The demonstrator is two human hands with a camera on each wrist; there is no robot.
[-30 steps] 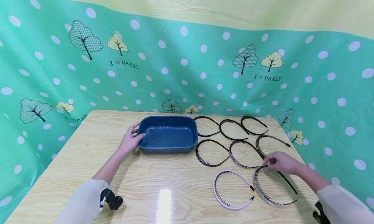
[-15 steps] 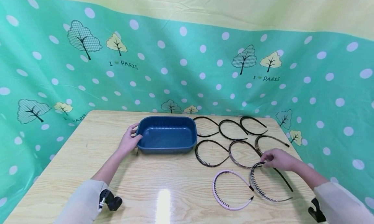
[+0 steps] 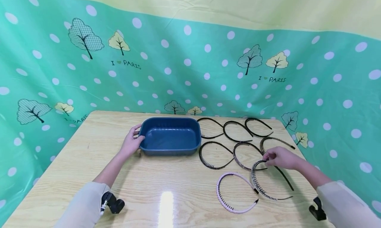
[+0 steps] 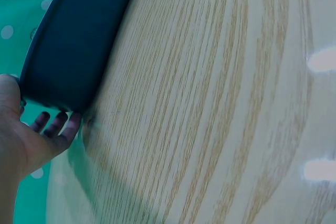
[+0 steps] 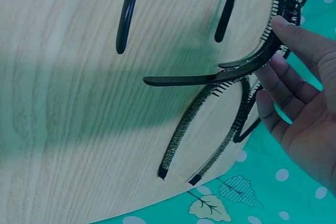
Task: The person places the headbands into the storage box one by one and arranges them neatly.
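In the head view my left hand grips the left end of a dark blue plastic tub, thumb over the rim and fingers outside. The tub's inside shows bare. At the table's right my right hand pinches a dark, toothed hairband with a greyish sheen by its curved part; its two ends point toward the front right. In the right wrist view, thumb and fingertips close on the hairband, which overlaps another glittery hairband. A lilac hairband lies just left of the held one.
Several black or dark toothed hairbands lie in rows right of the tub, among them one hairband close to its corner. The wooden table ends at a green dotted cloth hung behind.
My right hand has moved left and slightly away from me, carrying the pinched hairband with it. My left hand stays at the tub.
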